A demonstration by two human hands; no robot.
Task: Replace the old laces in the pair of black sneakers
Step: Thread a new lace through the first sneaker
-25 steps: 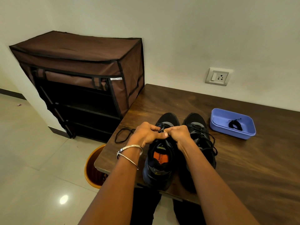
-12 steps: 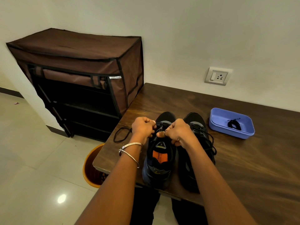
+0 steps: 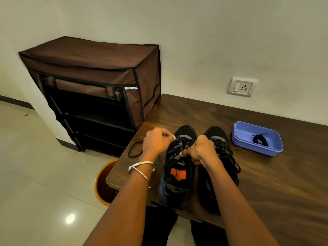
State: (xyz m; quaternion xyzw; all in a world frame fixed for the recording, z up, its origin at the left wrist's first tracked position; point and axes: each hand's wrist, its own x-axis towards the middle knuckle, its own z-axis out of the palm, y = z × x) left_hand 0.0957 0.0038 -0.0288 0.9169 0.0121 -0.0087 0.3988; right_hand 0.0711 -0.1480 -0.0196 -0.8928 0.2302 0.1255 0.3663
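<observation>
Two black sneakers stand side by side on the near left part of the wooden bench [image 3: 266,174], toes pointing away toward the wall. The left sneaker [image 3: 177,181] shows an orange insole label through its opening; the right sneaker [image 3: 220,144] sits just beside it with its lace [image 3: 230,155] threaded and hanging loose over its side.

Both hands work at the upper eyelets of the left sneaker. The left hand [image 3: 157,141] is curled into a fist, fingers closed on a black lace end at the shoe's left edge. The right hand [image 3: 200,150] has its fingers curled and pinching the lace at the tongue. Two silver bangles [image 3: 142,167] circle the left wrist.

A loose black lace [image 3: 134,149] lies looped on the bench's left edge, just left of the left hand. To the far right, a blue tray [image 3: 239,137] holds a coiled black lace [image 3: 260,140]. An orange bin [image 3: 101,185] stands on the floor beneath the bench's left corner, and a brown fabric shoe rack [image 3: 99,68] stands against the wall beyond it.
</observation>
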